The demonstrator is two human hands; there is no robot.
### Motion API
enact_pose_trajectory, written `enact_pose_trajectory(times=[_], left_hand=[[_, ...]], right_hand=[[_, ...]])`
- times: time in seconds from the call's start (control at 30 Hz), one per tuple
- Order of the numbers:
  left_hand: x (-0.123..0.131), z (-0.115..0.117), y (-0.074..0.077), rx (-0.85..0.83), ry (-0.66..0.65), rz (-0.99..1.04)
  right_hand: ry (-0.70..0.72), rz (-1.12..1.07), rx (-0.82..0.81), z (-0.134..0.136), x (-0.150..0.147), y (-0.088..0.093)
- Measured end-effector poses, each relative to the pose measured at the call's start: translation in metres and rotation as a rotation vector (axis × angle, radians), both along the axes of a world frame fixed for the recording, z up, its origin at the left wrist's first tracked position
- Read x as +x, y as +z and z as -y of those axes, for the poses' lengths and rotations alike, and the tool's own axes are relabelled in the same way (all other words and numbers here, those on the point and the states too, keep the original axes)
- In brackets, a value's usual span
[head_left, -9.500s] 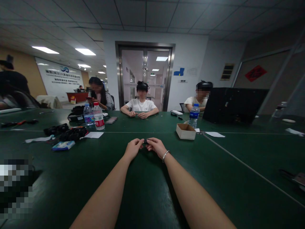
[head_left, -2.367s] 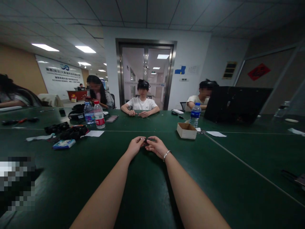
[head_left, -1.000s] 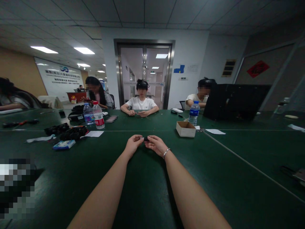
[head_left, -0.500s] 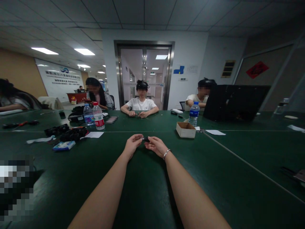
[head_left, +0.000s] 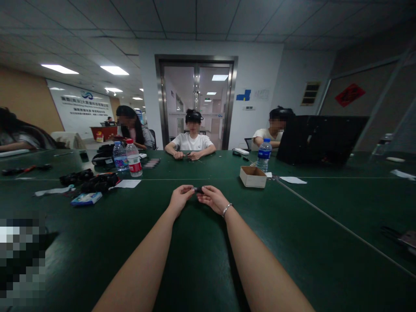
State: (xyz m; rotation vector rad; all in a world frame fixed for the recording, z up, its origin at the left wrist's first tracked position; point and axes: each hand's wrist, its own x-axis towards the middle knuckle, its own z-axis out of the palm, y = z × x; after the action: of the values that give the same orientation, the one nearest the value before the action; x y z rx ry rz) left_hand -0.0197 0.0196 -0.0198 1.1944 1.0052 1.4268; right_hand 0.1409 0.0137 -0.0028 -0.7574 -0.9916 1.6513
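Note:
Between my two hands is a small dark object (head_left: 198, 190), too small to identify, with a lighter left end. My left hand (head_left: 180, 200) pinches its left end with thumb and fingertips. The fingers of my right hand (head_left: 213, 199) are closed on the right end, and a silver bracelet (head_left: 226, 209) circles that wrist. Both hands are just above the green table (head_left: 198, 251), near its middle seam. Beyond my right hand stands an open cardboard box (head_left: 253, 177).
Two bottles (head_left: 134, 159) (head_left: 120, 157), black gear (head_left: 99, 182) and a blue packet (head_left: 86, 199) are at the left. Behind the box stands another bottle (head_left: 264, 155), beside a large black case (head_left: 321, 139). Several people sit around the table.

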Motion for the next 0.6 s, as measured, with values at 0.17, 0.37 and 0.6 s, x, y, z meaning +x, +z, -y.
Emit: enact_pose_trajectory(times=[0.17, 0.37, 0.6], left_hand=[[0.001, 0.002, 0.003, 0.004, 0.009, -0.079], [0.000, 0.004, 0.007, 0.002, 0.042, -0.197], [0.003, 0.012, 0.016, 0.022, 0.084, -0.346]], right_hand=[[0.009, -0.015, -0.006, -0.001, 0.001, -0.001], [0.021, -0.023, -0.008, -0.001, 0.002, -0.002], [0.091, 0.004, 0.019, 0.001, 0.004, 0.000]])
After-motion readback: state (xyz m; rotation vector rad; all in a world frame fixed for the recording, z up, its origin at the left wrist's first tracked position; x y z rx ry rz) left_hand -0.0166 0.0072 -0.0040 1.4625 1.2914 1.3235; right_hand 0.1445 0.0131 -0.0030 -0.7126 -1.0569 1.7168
